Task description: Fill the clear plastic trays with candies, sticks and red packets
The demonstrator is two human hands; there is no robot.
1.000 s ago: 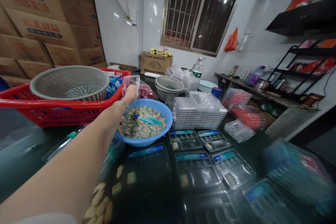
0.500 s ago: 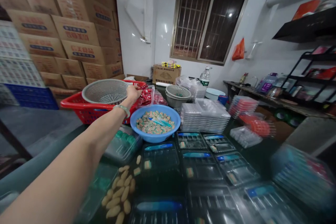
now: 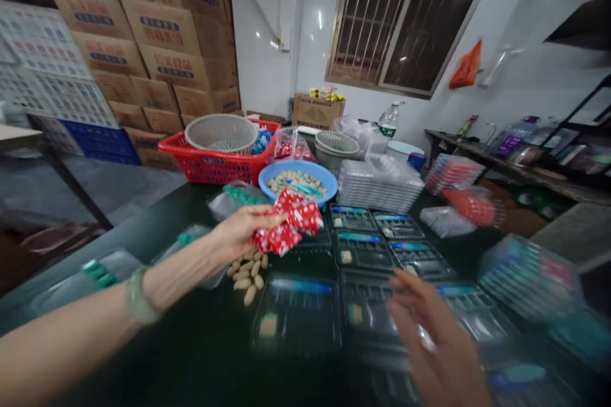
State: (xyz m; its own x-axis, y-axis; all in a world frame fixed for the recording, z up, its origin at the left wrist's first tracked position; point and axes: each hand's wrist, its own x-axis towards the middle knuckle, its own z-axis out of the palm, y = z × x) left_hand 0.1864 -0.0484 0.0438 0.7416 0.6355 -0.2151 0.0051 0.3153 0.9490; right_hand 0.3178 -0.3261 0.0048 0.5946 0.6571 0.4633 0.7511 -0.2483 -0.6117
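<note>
My left hand (image 3: 241, 229), a pale green bangle on its wrist, is closed around several small red packets (image 3: 293, 224) with white specks. They hang over the table in front of a blue basin (image 3: 305, 202) that holds small wrapped pieces and a blue pen-like item. Below the packets lies a pile of peanuts (image 3: 248, 273). At the lower right my right hand (image 3: 436, 337) is smeared by motion; its fingers look stretched out, with nothing visible in them. Beneath and beside it are clear compartment trays (image 3: 305, 331), several with a blue pen-like item and a small wrapped piece.
A red basket (image 3: 217, 168) carrying a grey colander (image 3: 222, 133) stands at the back left. Behind the trays are stacked clear trays (image 3: 377, 187) and grey strainers (image 3: 337, 146). Another blurred stack (image 3: 525, 273) sits at the right. Cartons (image 3: 172, 32) rise against the wall.
My left hand has come back from the red basket's edge toward me, now with red packets in it. My right hand has entered at the lower right. The view has shifted.
</note>
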